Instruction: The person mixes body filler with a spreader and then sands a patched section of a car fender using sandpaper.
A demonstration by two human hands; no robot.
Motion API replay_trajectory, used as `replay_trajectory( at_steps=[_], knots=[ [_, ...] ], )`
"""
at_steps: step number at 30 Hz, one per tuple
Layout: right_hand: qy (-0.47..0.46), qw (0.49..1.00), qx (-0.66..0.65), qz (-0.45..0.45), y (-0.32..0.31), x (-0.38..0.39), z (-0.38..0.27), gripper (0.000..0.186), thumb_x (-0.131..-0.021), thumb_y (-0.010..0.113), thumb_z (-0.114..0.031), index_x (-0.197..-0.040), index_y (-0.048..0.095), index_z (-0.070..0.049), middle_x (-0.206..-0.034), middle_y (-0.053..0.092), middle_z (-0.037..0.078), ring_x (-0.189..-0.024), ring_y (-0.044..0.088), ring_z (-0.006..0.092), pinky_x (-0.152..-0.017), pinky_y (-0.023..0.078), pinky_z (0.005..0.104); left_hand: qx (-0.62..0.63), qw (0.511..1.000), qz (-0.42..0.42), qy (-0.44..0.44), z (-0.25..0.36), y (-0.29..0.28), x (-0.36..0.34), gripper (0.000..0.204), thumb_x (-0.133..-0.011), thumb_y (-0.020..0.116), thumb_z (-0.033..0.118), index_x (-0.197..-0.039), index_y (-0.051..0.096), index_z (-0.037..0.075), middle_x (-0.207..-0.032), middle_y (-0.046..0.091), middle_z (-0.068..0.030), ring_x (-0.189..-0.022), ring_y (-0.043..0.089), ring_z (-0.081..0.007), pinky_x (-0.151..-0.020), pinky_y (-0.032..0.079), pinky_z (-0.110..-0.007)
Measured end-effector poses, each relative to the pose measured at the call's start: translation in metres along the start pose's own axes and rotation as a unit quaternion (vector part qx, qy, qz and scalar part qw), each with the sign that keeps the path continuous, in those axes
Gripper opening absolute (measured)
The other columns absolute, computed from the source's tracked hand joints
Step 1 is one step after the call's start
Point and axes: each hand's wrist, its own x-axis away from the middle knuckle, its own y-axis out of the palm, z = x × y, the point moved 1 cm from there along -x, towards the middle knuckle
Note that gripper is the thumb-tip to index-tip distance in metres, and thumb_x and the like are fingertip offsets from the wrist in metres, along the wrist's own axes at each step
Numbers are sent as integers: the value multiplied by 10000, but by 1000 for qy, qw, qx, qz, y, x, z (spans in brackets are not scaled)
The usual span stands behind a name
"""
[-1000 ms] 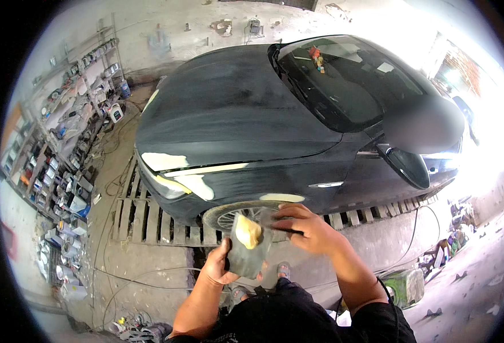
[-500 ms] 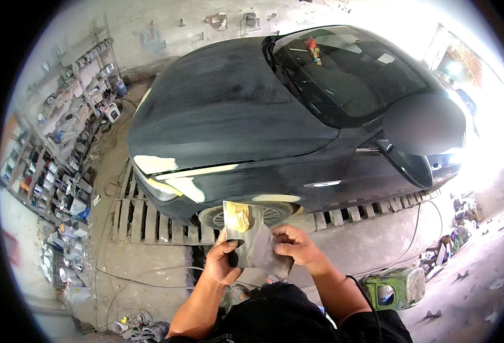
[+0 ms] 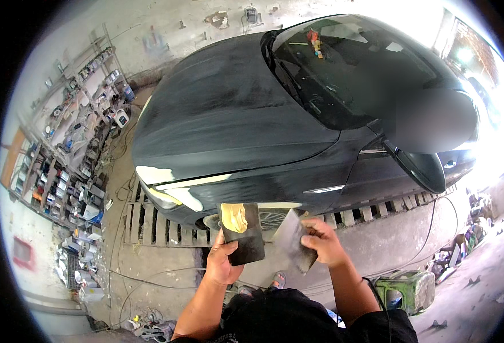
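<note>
My left hand (image 3: 222, 262) grips a dark rectangular board (image 3: 242, 232) that carries a blob of yellowish filler (image 3: 236, 218) near its top. My right hand (image 3: 322, 242) holds a grey flat spreader (image 3: 293, 239) just to the right of the board, a small gap apart from it. Both are raised in front of a black car (image 3: 252, 131), near its front wheel (image 3: 266, 219). The car's front corner shows pale patches of filler (image 3: 166, 182) around the headlight area.
The car stands over a slatted metal grate (image 3: 155, 226) in the concrete floor. Cluttered shelves (image 3: 63, 160) with cans and bottles line the left wall. Cables run across the floor. A green box-like object (image 3: 410, 288) sits at my right, with debris beyond.
My hands have drawn apart: the spreader has lifted off the board and moved right, while the board with its filler stays in my left hand. The view has shifted slightly.
</note>
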Motion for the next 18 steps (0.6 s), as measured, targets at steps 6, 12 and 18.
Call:
replay_trajectory(
  at_steps=[6, 12, 18],
  knots=[
    [5, 995, 100, -4, 14, -6, -2, 387, -892, 660, -75, -1247, 528, 4, -967, 610, 23, -858, 561, 75, -755, 466, 233, -67, 997, -43, -19, -25, -6, -11, 580, -875, 489, -19, -1438, 395, 87, -1348, 519, -96, -1238, 510, -256, -1059, 397, -441],
    [5, 998, 59, 10, 23, -26, -15, 414, -877, 666, -62, -1260, 522, 1, -980, 601, 17, -871, 555, 81, -761, 459, 240, -407, 900, -126, 96, -30, -39, -29, 464, -1014, 469, 270, -1376, 461, -21, -1326, 506, -118, -1261, 443, -232, -1051, 324, -343],
    [-82, 992, 56, 74, 31, -37, -46, 369, -885, 643, -37, -1234, 541, 25, -1079, 630, 61, -984, 590, 132, -865, 474, 297, -511, 827, -235, 3, 3, -50, -68, 458, -1005, 499, 282, -1328, 498, -44, -1218, 560, -167, -1139, 514, -236, -975, 400, -343]
  ],
)
